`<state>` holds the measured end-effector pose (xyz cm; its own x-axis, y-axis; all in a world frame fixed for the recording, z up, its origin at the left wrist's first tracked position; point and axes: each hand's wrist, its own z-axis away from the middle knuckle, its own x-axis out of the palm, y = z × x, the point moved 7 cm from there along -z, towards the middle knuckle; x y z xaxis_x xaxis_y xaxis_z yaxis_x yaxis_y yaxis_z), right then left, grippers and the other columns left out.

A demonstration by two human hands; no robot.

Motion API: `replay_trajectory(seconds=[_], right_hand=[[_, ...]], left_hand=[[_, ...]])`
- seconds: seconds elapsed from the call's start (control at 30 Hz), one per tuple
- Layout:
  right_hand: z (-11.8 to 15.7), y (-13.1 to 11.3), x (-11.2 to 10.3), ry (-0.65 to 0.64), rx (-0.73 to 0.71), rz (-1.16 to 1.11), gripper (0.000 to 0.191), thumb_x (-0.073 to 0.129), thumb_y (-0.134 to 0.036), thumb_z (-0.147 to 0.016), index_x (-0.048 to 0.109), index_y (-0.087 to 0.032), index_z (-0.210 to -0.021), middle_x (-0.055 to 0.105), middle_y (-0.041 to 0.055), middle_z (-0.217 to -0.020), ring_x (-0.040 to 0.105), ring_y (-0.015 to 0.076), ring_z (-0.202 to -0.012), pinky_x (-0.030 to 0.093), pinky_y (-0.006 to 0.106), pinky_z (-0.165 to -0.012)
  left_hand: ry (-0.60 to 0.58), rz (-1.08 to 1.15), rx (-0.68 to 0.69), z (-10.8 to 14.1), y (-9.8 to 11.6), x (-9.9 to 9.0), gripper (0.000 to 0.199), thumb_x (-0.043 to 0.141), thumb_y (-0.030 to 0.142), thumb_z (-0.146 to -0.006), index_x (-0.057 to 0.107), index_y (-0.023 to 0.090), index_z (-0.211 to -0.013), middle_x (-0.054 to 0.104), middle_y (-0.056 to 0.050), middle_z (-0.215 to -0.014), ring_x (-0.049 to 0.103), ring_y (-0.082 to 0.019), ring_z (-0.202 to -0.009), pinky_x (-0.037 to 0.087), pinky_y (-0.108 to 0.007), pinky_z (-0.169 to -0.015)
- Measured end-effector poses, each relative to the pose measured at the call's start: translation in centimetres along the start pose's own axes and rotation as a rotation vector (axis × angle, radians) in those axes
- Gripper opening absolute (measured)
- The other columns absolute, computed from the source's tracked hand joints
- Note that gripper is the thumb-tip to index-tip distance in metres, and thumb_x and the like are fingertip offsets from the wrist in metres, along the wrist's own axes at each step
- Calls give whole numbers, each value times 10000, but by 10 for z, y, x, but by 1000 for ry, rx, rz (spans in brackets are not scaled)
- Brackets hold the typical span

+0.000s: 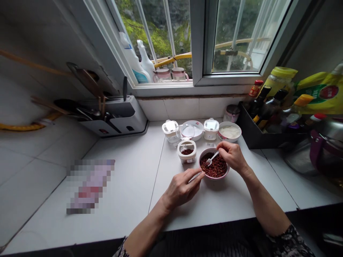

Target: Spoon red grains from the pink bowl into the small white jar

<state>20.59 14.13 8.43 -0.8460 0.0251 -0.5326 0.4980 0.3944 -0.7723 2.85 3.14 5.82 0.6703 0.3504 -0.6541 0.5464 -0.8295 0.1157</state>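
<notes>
A round bowl [215, 177] with a pink rim, full of dark red dried spice, stands on the white counter. My right hand [232, 156] is closed on the handle of a small white spoon [211, 159], whose tip rests on the spice. At the bowl's left edge, my left hand [184, 185] touches the rim with its fingertips, fingers stretched out and little apart. Just behind that hand, a small clear container [187, 158] with a white rim and its lid raised holds some of the same red spice.
Behind stand two lidded containers [170, 130] [211, 129], a white plate [197, 130] and a bowl of white powder [229, 132]. A black box [250, 141] of bottles is at the right, a utensil holder [118, 119] at the left. A blurred packet [92, 185] lies on the left counter.
</notes>
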Motion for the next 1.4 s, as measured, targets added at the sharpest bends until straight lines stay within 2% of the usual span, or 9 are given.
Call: replay_trajectory(seconds=[0.2,0.43,0.77,0.9,1.03,1.13,1.23,1.3,1.4], right_hand=[[-1,4,-1,5,60,-45,166,474,-246,-730,621,-190,-677,560,-16,-536,504,132,-520,393,248,-526],[-1,14,-2,5,198,-239,149,515,-256,-686,638,-172,-683,554,-23,-509,466,111,-458,378,237,-469],[-2,13,-5,37,211,-319,119,541,-232,-669,642,-168,-662,564,-28,-489,456,89,-418,359,207,-408],[-3,18,-1,41,294,-443,146,621,-299,-678,652,-160,-711,603,-20,-510,493,92,-389,409,213,-396],[-5,15,9,47,308,-569,285,717,-406,-686,672,-152,-806,694,26,-617,584,117,-435,506,244,-459],[-5,6,19,57,245,-579,330,711,-453,-737,679,-152,-867,718,42,-669,627,133,-482,554,268,-521],[0,-9,27,78,101,-449,253,630,-398,-854,688,-165,-935,735,50,-731,677,155,-580,582,291,-617],[4,-24,30,83,-73,-279,190,568,-310,-912,696,-180,-965,751,68,-814,708,177,-694,585,316,-711],[12,-47,36,19,-384,-31,217,498,-193,-923,710,-199,-970,759,96,-915,714,212,-839,570,356,-796]], left_hand=[[-2,4,0,0,0,0,307,507,100,-951,587,154,-1242,692,-125,-1074,703,-170,-884,613,-277,-722],[-3,12,-2,0,1,0,316,511,90,-942,587,151,-1242,690,-125,-1084,701,-170,-889,608,-274,-729],[-3,10,6,-1,1,0,279,510,90,-944,600,127,-1205,689,-137,-1085,696,-178,-873,609,-285,-709],[-1,10,0,0,0,0,287,510,92,-944,597,136,-1214,690,-133,-1079,700,-178,-892,614,-286,-723],[3,8,0,-1,1,-1,286,508,93,-946,596,137,-1215,690,-132,-1077,703,-174,-884,617,-284,-726],[9,11,5,-2,1,-1,276,507,91,-946,597,132,-1204,692,-134,-1073,702,-172,-870,617,-285,-719],[8,6,0,-2,1,-1,276,506,95,-944,601,138,-1200,693,-134,-1071,702,-173,-858,615,-287,-706],[11,3,2,-2,1,0,278,506,90,-939,603,133,-1197,693,-139,-1071,702,-179,-851,615,-294,-700],[16,0,2,-1,1,0,298,500,82,-934,602,137,-1208,694,-137,-1070,702,-180,-850,612,-293,-695]])
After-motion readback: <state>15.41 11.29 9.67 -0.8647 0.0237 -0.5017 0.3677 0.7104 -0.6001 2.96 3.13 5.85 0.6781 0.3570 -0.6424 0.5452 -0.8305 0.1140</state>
